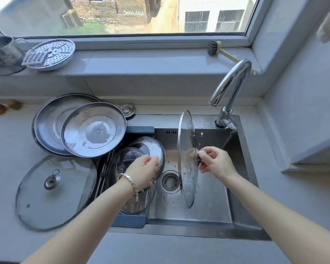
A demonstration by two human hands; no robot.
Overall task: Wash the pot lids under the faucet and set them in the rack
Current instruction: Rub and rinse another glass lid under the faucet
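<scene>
My right hand [214, 162] grips the knob of a wet glass pot lid [187, 159] and holds it on edge over the steel sink [240, 168], left of the faucet [231, 86]. No water stream shows. My left hand [144, 172] hovers over the rack [130, 221] at the sink's left side, fingers loosely curled and holding nothing. In the rack lean a glass lid [120, 166] and a steel lid [156, 147]. Two steel lids [95, 130] lie stacked upside down on the counter. A large glass lid [53, 193] lies flat at the front left.
The sink drain [170, 181] sits between my hands. On the windowsill stand a steel pot [3, 54], a perforated steamer plate with a grater [50, 54] and a dish brush [221, 52]. A sink plug [128, 109] lies behind the rack.
</scene>
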